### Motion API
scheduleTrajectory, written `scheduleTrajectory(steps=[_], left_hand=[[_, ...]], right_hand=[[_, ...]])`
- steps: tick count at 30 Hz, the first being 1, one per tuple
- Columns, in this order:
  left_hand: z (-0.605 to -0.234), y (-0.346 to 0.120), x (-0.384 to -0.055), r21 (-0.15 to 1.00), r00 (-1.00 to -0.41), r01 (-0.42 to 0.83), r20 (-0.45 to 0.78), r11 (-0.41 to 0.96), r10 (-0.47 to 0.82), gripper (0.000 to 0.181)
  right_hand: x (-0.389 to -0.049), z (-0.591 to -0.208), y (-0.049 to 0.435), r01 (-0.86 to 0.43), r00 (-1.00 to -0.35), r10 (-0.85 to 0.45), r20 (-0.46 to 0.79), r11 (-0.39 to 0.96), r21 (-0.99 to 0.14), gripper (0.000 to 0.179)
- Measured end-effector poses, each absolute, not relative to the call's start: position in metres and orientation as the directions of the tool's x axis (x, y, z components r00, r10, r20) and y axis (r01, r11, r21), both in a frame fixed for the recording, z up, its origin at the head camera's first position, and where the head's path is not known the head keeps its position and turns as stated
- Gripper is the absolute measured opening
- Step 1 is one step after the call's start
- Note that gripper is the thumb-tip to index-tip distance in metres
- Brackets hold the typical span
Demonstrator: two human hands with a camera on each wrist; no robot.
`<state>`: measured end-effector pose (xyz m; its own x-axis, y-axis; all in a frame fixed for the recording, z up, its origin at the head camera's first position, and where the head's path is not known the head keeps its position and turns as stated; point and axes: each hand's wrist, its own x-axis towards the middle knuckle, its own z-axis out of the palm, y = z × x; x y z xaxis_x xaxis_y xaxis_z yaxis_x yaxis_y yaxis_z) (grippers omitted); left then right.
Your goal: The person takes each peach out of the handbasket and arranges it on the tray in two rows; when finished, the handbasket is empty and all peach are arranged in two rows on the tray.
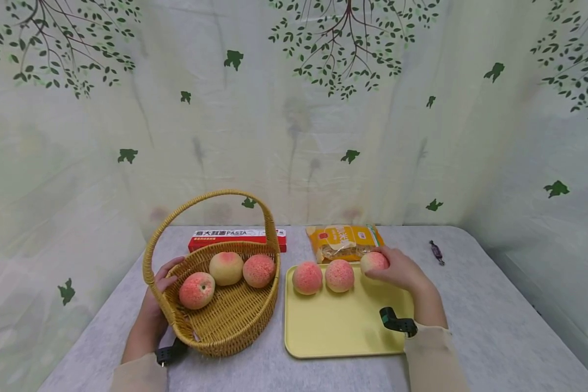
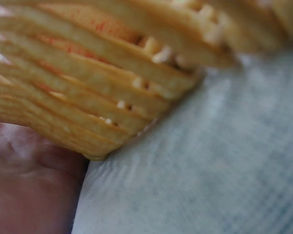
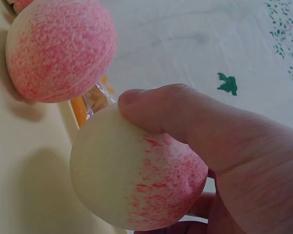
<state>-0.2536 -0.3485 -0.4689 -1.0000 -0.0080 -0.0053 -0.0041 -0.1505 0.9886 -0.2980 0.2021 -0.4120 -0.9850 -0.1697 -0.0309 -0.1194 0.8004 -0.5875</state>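
My right hand (image 1: 399, 268) pinches a pink-and-cream peach (image 3: 132, 170) between thumb and fingers, over the back right of a yellow tray (image 1: 343, 332). Two pinker peaches, one (image 1: 340, 276) nearer that hand and another (image 1: 307, 278) left of it, sit along the tray's back edge. On the left stands a wicker basket (image 1: 245, 329) with a tall arched handle, tilted toward me. Inside lie a red-cheeked peach (image 1: 197, 291), a paler peach (image 1: 226, 268) and a pink peach (image 1: 259, 270). My left hand (image 1: 159, 294) holds the basket's left side, palm against the weave in the left wrist view.
Behind the basket lies a red and white pasta box (image 1: 237, 237). An orange food packet (image 1: 344, 243) lies behind the tray. A small dark wrapped item (image 1: 436, 253) rests at the right on the grey table (image 1: 500, 332). A leaf-printed curtain (image 1: 294, 136) hangs behind the table.
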Motion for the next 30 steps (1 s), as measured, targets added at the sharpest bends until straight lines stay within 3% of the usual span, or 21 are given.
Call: scheduleTrajectory(steps=[8, 30], left_hand=[[-0.4686, -0.3487, -0.254, 0.988, -1.0, -0.011, -0.012, -0.152, -0.011, 0.047], [-0.4674, -0.3477, -0.2523, 0.989, -1.0, 0.002, 0.0, -0.146, -0.01, 0.047]], right_hand=[[-0.2957, -0.4177, 0.2045, -0.096, -0.975, -0.191, -0.11, 0.815, -0.571, 0.07], [-0.2955, -0.4199, 0.207, -0.103, -0.96, -0.251, -0.123, 0.727, -0.679, 0.067]])
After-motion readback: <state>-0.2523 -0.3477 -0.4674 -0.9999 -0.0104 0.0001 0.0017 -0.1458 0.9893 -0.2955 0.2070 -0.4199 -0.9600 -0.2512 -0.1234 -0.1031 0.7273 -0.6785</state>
